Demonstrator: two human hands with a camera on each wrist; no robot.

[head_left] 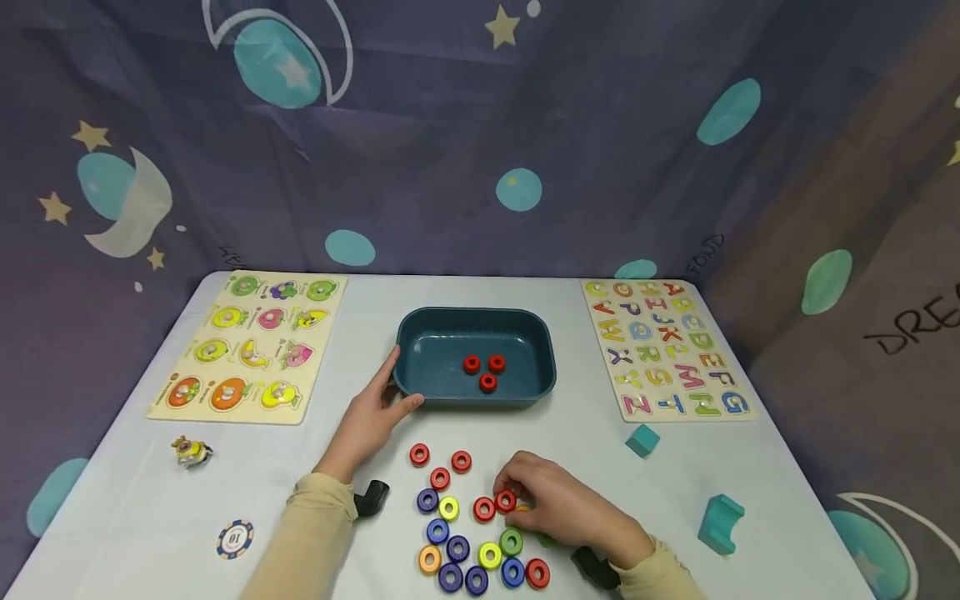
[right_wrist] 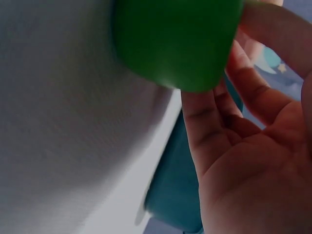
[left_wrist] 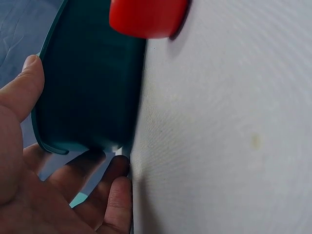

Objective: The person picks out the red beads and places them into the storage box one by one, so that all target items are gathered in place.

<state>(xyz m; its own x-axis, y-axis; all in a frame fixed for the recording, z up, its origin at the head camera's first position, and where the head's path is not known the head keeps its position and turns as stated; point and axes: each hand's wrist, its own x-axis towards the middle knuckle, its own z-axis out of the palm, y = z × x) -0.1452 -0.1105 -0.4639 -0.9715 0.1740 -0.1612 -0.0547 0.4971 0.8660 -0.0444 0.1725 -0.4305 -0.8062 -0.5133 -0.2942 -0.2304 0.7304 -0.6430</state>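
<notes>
A dark teal plastic tray [head_left: 476,400] stands at the middle of the table with three red rings [head_left: 488,383] in it. My left hand [head_left: 371,421] grips its near left corner, the thumb at the front wall and the fingers round the left end. Nearer to me, my right hand [head_left: 558,500] pinches a red ring [head_left: 506,501] at its fingertips, among loose red, yellow, green, blue, purple and orange rings. Part of an orange-yellow ring and a green ring show from behind that hand. A green ring [right_wrist: 178,44] looms large in the right wrist view.
A fruit puzzle board [head_left: 247,346] lies at the left and a letter puzzle board [head_left: 663,350] at the right. Two teal blocks [head_left: 722,524] are on the right side. A small yellow toy figure [head_left: 192,451] and a poker chip [head_left: 236,539] lie on the left.
</notes>
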